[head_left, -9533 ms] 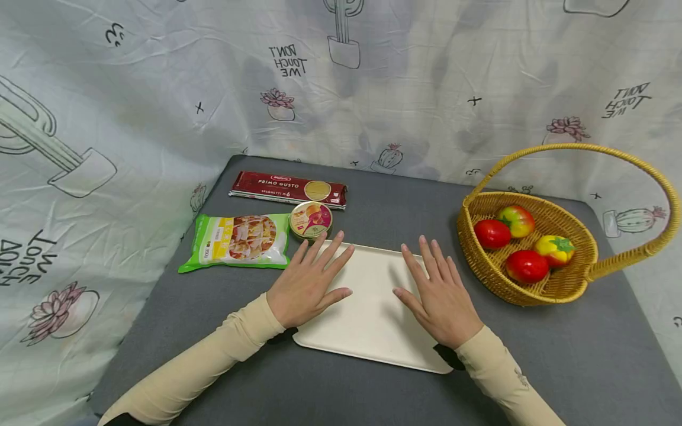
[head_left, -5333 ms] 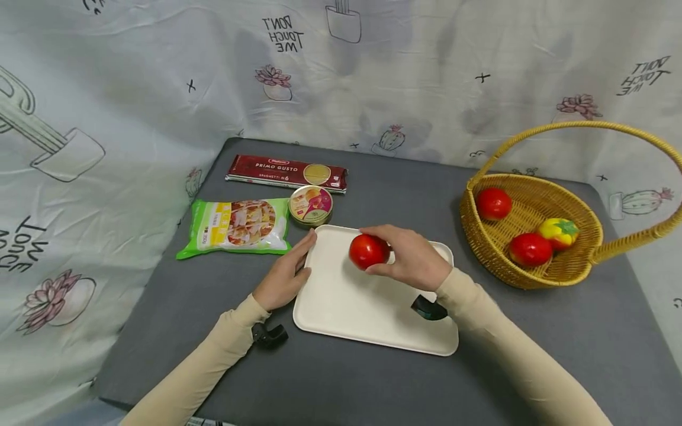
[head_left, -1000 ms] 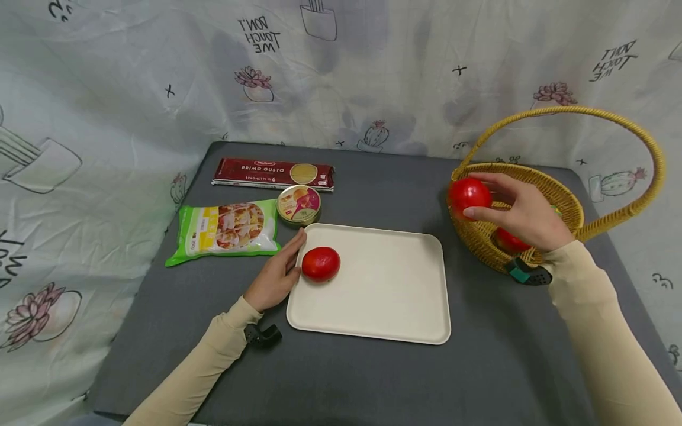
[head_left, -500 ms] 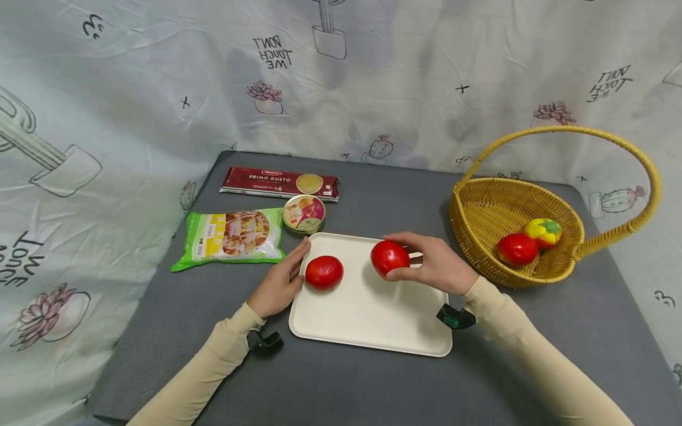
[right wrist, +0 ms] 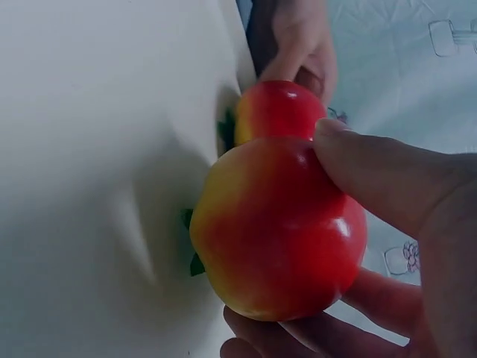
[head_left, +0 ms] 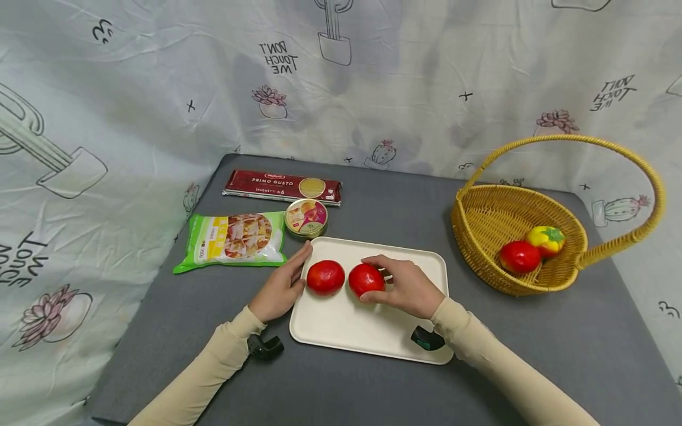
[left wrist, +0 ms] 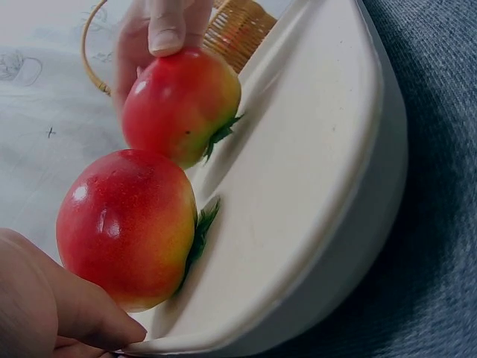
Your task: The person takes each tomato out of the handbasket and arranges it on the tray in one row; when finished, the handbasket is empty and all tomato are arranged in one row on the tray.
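Note:
In the head view, a cream tray lies on the dark grey table. A red tomato with a yellow underside and green leaves sits near the tray's left edge. My right hand grips a second tomato just right of the first, thumb on one side and fingers on the other. In the right wrist view this held tomato is close over the tray, leaves toward it. My left hand rests at the tray's left edge with its fingers straight along it; the left wrist view has the thumb right at the rim.
A yellow wicker basket with a tall handle stands at the right, holding a red tomato and a yellow-red one. Back left lie a spaghetti pack, a round tin and a green-edged food bag.
Over the last second my right hand has carried the second tomato left from the basket to beside the first. Earlier it put the first tomato on the tray. My left hand stays at the edge.

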`<state>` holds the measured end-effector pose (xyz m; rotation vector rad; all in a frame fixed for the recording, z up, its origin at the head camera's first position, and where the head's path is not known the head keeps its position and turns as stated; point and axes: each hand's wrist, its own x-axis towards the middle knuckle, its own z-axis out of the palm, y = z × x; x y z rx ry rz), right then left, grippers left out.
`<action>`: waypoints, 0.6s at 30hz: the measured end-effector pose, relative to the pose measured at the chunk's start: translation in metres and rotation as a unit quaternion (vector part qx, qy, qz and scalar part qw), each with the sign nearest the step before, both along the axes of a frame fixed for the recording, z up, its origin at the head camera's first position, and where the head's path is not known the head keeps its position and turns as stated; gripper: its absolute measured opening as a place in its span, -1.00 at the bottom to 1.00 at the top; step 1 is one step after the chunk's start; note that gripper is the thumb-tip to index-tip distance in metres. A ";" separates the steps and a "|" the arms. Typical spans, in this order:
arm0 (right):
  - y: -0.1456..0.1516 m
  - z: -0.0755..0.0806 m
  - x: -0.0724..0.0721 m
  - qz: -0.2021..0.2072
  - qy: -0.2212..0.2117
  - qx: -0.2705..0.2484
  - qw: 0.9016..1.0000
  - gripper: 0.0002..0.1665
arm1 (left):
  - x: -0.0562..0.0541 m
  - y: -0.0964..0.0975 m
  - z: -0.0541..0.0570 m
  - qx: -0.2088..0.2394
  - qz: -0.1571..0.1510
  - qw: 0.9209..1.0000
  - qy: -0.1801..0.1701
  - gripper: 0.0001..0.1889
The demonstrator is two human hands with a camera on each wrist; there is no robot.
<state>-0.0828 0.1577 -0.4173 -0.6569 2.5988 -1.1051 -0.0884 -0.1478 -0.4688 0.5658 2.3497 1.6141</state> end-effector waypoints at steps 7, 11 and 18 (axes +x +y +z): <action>-0.007 -0.006 0.007 -0.003 0.020 0.044 0.999 -0.20 | 0.000 0.000 0.003 -0.003 0.001 1.000 -0.002 -0.24; -0.009 -0.009 0.008 -0.004 0.026 0.058 0.998 -0.19 | 0.000 -0.001 0.002 -0.001 -0.002 1.000 0.001 -0.24; -0.005 -0.004 0.007 -0.003 0.035 0.075 0.997 -0.13 | 0.001 -0.001 -0.002 0.004 -0.003 1.000 0.005 -0.25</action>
